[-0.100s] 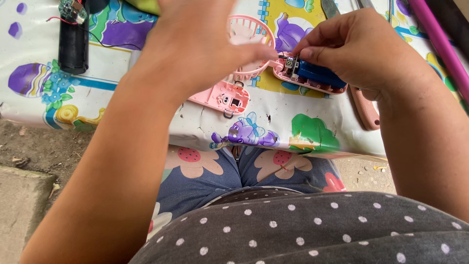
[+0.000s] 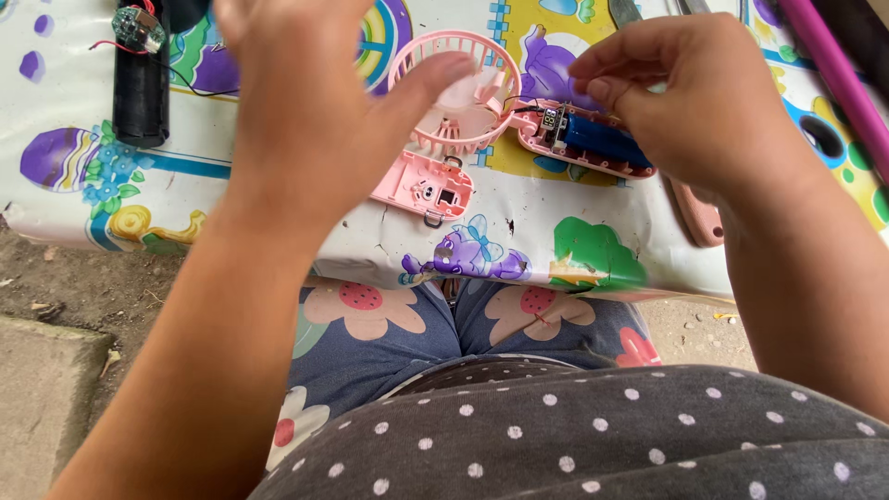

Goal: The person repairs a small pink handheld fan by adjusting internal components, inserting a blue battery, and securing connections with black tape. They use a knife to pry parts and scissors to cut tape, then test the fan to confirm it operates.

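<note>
Left hand point(image 2: 306, 102) spread loose, thumb steadying the pink fan cage point(image 2: 454, 102) at bench centre, I keep my pinched, empty-looking right hand point(image 2: 685, 102) gentle over the open handle point(image 2: 588, 139) at three o'clock.

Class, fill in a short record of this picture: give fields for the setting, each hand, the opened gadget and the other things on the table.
Setting: table with cartoon-print cloth
Left hand: fingers spread over the pink fan cage
Right hand: fingertips pinched just above the open pink handle
Handle contents: blue battery cell, small circuit board
Loose part: pink cover near the table edge
Far left: black cylinder
</note>
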